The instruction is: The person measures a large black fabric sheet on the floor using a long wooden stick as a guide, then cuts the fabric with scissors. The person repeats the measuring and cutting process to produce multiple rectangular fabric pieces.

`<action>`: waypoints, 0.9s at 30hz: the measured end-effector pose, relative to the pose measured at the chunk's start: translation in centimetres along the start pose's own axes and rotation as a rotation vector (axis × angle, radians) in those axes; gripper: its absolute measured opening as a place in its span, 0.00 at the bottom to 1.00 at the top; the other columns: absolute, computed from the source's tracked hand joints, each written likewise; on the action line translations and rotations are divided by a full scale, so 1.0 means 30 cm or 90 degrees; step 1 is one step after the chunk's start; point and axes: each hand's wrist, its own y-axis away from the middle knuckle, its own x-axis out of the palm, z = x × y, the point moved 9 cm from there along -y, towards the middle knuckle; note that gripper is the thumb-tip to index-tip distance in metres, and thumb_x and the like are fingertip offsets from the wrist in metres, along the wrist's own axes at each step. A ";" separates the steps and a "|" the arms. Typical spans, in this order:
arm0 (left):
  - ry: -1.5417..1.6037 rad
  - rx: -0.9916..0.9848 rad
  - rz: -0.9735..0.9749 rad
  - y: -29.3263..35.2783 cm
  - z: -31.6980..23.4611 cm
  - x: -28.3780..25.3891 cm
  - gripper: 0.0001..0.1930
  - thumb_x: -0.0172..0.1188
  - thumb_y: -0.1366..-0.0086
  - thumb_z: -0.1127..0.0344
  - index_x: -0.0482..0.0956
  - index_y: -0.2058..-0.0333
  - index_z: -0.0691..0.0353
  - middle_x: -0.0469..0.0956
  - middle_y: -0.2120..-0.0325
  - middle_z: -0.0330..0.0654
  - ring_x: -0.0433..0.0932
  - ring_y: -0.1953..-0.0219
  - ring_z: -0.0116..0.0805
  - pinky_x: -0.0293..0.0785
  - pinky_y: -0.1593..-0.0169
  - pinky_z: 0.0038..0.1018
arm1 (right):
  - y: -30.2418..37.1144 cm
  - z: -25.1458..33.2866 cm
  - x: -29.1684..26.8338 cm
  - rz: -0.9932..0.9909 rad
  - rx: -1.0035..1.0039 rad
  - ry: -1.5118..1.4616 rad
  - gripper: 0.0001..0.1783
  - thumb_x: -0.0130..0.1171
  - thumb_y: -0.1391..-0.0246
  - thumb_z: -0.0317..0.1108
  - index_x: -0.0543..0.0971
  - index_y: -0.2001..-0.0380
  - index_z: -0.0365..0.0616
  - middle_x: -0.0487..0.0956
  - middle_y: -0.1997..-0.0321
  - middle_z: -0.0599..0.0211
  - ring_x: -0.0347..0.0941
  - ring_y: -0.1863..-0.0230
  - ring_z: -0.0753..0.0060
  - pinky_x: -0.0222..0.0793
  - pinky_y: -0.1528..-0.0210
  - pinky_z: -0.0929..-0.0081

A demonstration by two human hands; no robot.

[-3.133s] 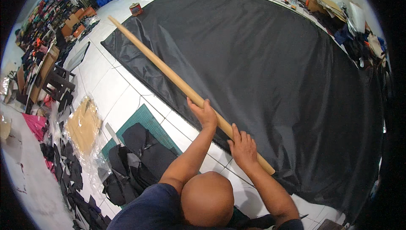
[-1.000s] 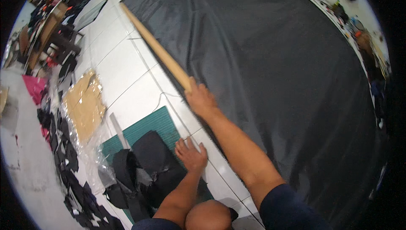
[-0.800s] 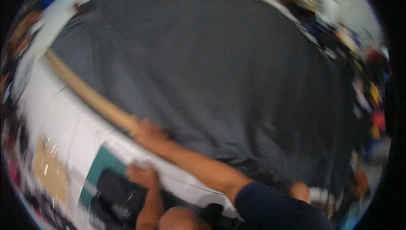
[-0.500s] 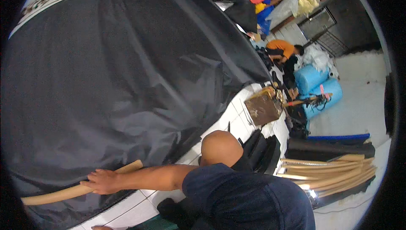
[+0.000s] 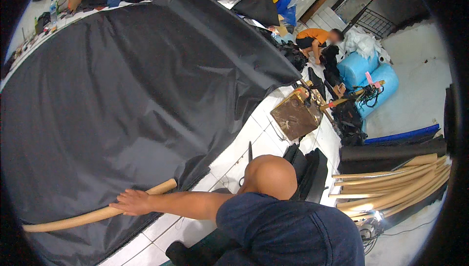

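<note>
A long tan cardboard tube [image 5: 93,218] lies across the near edge of a wide sheet of black fabric [image 5: 127,95]. My right hand [image 5: 132,202] rests on top of the tube, not far from its right end. Its fingers are stretched out over the tube and are not wrapped round it. The bare right arm reaches leftward from a dark sleeve, past my bent knee [image 5: 271,175]. My left hand is out of the picture. Part of the fabric's near edge shows below the tube, over white floor tiles [image 5: 156,229].
A worn brown box [image 5: 297,118] and dark folded pieces [image 5: 312,173] are on the floor to the right. More cardboard tubes [image 5: 391,185] are stacked by the right wall. Farther back, a person in orange [image 5: 315,38] crouches near blue rolls [image 5: 376,87].
The view has shifted, bringing more of the right side and far left into sight. My right hand's fingers look straighter on the tube. The hand at the lower edge has left the picture.
</note>
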 end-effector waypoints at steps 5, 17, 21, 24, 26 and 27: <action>0.088 0.045 -0.026 -0.074 -0.255 -0.082 0.21 0.57 0.33 0.53 0.77 0.55 0.68 0.77 0.59 0.59 0.76 0.58 0.56 0.73 0.54 0.48 | 0.058 -0.014 0.017 0.041 0.018 -0.049 0.38 0.62 0.45 0.45 0.62 0.33 0.51 0.72 0.53 0.61 0.69 0.49 0.60 0.63 0.46 0.59; 0.157 0.160 0.015 -0.098 -0.427 -0.082 0.21 0.58 0.33 0.52 0.79 0.58 0.68 0.77 0.58 0.62 0.74 0.54 0.62 0.71 0.51 0.53 | 0.098 -0.010 0.091 0.131 0.093 -0.062 0.43 0.65 0.49 0.42 0.59 0.31 0.53 0.69 0.41 0.53 0.65 0.38 0.48 0.61 0.39 0.49; 0.168 0.196 -0.044 -0.042 -0.402 -0.032 0.23 0.55 0.32 0.49 0.77 0.51 0.64 0.74 0.52 0.63 0.73 0.52 0.65 0.69 0.49 0.55 | 0.140 -0.018 0.065 0.079 0.107 -0.043 0.42 0.65 0.49 0.42 0.60 0.32 0.51 0.70 0.45 0.57 0.66 0.42 0.53 0.62 0.42 0.55; 0.156 0.224 0.011 -0.011 -0.387 0.010 0.24 0.55 0.32 0.50 0.74 0.47 0.63 0.72 0.50 0.63 0.72 0.51 0.65 0.68 0.47 0.56 | 0.158 -0.034 0.037 0.076 0.130 -0.023 0.41 0.66 0.49 0.43 0.62 0.33 0.51 0.71 0.47 0.59 0.66 0.43 0.57 0.63 0.44 0.58; 0.169 0.178 0.021 0.003 -0.377 0.029 0.22 0.55 0.31 0.52 0.74 0.48 0.64 0.72 0.50 0.63 0.71 0.50 0.66 0.67 0.46 0.57 | 0.164 -0.055 0.018 0.085 0.146 -0.026 0.40 0.66 0.50 0.43 0.64 0.34 0.51 0.71 0.48 0.59 0.67 0.43 0.57 0.64 0.45 0.57; 0.166 0.148 0.018 -0.006 -0.339 0.026 0.21 0.54 0.31 0.54 0.73 0.48 0.65 0.72 0.50 0.63 0.71 0.49 0.67 0.66 0.45 0.57 | 0.136 -0.045 0.003 0.077 0.138 -0.034 0.39 0.66 0.50 0.43 0.65 0.35 0.50 0.72 0.49 0.59 0.68 0.44 0.57 0.64 0.45 0.56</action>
